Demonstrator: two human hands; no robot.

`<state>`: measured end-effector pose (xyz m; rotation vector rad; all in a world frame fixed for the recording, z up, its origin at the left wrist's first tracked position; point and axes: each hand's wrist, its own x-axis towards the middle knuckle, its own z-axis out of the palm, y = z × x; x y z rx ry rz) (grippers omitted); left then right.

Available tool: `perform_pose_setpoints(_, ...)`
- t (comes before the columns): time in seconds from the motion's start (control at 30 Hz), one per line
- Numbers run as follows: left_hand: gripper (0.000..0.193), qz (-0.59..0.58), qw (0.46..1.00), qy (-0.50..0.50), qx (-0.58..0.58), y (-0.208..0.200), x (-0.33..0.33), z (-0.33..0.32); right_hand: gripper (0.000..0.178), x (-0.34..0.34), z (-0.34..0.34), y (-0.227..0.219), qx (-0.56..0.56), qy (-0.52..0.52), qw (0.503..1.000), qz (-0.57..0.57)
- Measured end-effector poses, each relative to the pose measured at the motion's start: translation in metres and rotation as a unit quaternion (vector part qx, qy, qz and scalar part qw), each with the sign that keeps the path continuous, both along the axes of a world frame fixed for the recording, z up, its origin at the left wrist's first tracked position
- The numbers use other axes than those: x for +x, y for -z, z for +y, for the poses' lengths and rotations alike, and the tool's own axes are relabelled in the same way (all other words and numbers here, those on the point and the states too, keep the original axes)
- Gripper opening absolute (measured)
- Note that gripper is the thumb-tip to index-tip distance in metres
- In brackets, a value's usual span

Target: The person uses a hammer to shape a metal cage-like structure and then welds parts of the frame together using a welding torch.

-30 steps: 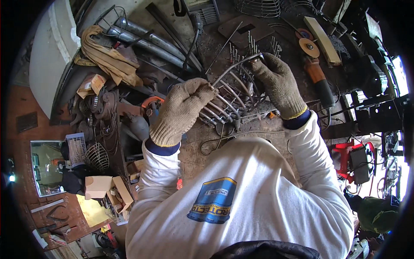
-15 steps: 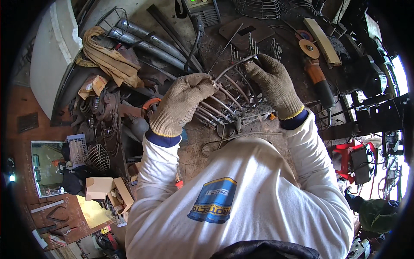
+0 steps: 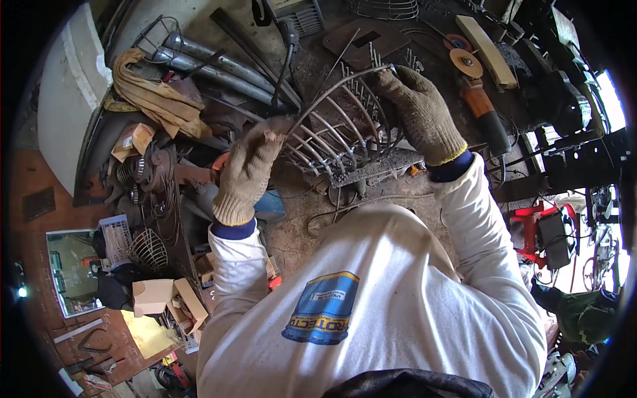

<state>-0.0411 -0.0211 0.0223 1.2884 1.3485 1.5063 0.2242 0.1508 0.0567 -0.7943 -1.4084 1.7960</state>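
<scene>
Honestly, that wire cage at the bench's near edge looks light but stiff, so the rim ends pinched by your gloved left hand and right hand seem decent grips.

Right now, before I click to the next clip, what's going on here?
A person in brown knit gloves has a curved cage of metal bars between their two hands at a cluttered bench. The left hand holds the cage by the lower left end of its long rod, and the right hand holds the rod's upper right end. A grinder lies to the right, near a wood strip; neither hand touches it.
</scene>
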Motion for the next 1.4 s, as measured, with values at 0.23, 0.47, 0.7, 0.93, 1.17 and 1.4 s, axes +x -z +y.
perform_pose_setpoints(0.23,0.059,0.077,0.961,-0.247,-0.102,0.031,0.011,-0.008,0.036,0.004,-0.001,0.002,0.004,0.025,1.000,0.015)
perform_pose_setpoints(0.47,0.078,-0.597,0.771,0.184,-0.125,0.020,0.059,-0.013,0.031,0.012,-0.012,0.017,0.079,0.003,0.991,0.110)
perform_pose_setpoints(0.7,0.059,-0.516,0.848,-0.036,-0.112,0.025,0.028,-0.012,0.038,0.012,-0.005,0.036,0.218,0.012,0.960,0.176)
perform_pose_setpoints(0.93,0.017,-0.272,0.930,-0.248,0.012,0.028,0.031,-0.019,0.052,0.030,-0.025,0.039,0.039,-0.013,0.999,0.033)
perform_pose_setpoints(1.17,0.027,0.410,0.850,-0.291,0.157,0.009,0.054,-0.017,0.047,0.029,-0.039,0.050,-0.102,-0.145,0.969,0.172)
perform_pose_setpoints(1.4,0.029,0.208,0.904,-0.334,0.167,0.043,0.070,-0.025,0.030,0.009,-0.048,0.047,-0.042,-0.039,0.998,0.023)
